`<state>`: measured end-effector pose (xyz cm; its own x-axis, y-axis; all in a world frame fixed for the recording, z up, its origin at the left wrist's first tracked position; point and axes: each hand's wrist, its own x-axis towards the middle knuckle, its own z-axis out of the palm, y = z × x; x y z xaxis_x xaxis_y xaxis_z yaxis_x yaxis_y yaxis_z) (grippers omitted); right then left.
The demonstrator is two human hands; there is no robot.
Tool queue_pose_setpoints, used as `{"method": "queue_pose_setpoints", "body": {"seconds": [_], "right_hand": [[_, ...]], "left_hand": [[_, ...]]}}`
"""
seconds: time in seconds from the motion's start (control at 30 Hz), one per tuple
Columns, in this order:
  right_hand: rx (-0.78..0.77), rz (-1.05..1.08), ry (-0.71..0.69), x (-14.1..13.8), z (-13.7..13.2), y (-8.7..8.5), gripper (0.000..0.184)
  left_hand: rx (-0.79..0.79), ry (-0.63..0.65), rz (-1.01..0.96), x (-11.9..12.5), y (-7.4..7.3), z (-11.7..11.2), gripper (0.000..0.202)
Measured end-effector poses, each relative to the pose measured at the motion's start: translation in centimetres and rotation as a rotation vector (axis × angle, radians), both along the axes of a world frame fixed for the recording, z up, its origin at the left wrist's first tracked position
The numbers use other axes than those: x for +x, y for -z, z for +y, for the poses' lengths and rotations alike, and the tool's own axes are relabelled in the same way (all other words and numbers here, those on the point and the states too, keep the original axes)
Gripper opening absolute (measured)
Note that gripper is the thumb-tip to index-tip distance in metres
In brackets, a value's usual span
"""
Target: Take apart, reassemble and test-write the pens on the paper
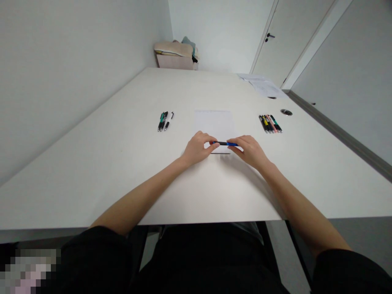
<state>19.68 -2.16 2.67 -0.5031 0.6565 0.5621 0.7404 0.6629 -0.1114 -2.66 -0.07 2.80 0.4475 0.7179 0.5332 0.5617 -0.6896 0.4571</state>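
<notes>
A blue and black pen (pixel 223 143) is held level between my two hands, above the near part of a white paper pad (pixel 213 122). My left hand (pixel 200 146) pinches its left end between thumb and fingers. At the other end, my right hand (pixel 247 149) grips the blue part in the same way. To the left lies a small group of pens (pixel 163 121), with a white and black pen (pixel 169 121) beside them. On the right, several pens (pixel 270 123) with black, yellow, pink and green parts lie side by side.
The white table (pixel 92 175) meets a wall on the left. Loose papers (pixel 261 85) lie at the far right, near a round metal grommet (pixel 286 112). Behind the far edge stands a pale box (pixel 174 61) with folded cloth on top.
</notes>
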Motion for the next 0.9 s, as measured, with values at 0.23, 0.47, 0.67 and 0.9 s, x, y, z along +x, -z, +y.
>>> {"method": "queue_pose_setpoints", "body": {"seconds": [0.23, 0.47, 0.67, 0.9], "right_hand": [[-0.022, -0.033, -0.002, -0.3, -0.2, -0.1, 0.022], [-0.022, -0.041, -0.001, 0.2, 0.0, -0.2, 0.023], [-0.019, -0.04, 0.002, 1.0, 0.1, -0.3, 0.022], [-0.006, -0.056, 0.007, 1.2, 0.2, -0.4, 0.022]], "left_hand": [[0.053, 0.069, -0.009, 0.0, 0.0, -0.2, 0.016], [0.055, 0.064, 0.071, -0.5, 0.0, 0.1, 0.013], [0.029, 0.054, 0.039, -1.0, 0.2, 0.3, 0.013], [0.069, 0.066, 0.056, -1.2, 0.2, 0.5, 0.014]]}}
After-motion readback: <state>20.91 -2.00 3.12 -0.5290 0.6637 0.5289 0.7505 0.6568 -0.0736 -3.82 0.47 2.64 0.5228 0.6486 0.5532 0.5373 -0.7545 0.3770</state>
